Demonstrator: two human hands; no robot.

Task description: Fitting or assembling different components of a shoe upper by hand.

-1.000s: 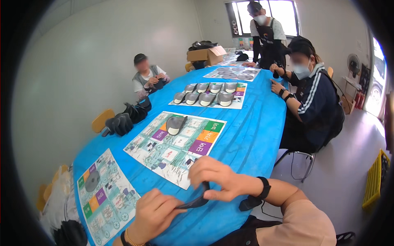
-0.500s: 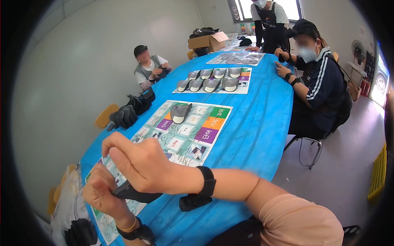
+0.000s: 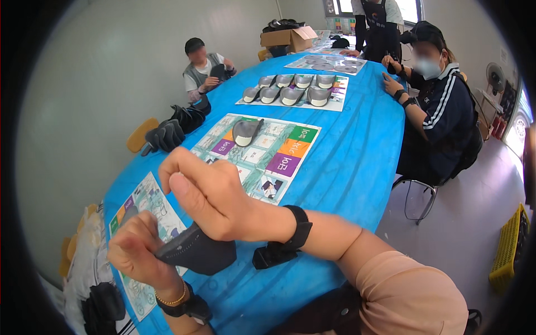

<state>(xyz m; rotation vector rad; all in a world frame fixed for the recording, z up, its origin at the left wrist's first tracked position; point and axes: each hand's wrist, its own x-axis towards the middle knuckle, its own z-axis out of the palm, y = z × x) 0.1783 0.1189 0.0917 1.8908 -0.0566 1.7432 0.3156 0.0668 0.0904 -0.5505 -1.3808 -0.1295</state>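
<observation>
My left hand point(image 3: 140, 251) is closed around the left end of a dark, curved shell-like piece point(image 3: 204, 251), which looks like part of a shoe upper and has a row of small dots near its edge. Above it my right hand point(image 3: 209, 195) is curled over the piece's upper edge, its fingers bent and its grip partly hidden. The piece is held up over the blue-covered table, close to me. Past my hands, a single grey curved piece point(image 3: 243, 133) with a pale lower edge lies on a printed mat point(image 3: 301, 146).
Farther along the blue table point(image 3: 346, 162), several similar pieces point(image 3: 290, 96) sit in rows on another mat. Dark stacked pieces point(image 3: 167, 134) lie at the left edge. A cardboard box point(image 3: 279, 39) stands at the back. Co-workers sit left and right; another stands behind. A yellow crate point(image 3: 505, 257) is on the floor.
The dark piece has tilted so that more of its outer face shows below my right hand. My right hand has shifted up and slightly right. The whole view has turned a little.
</observation>
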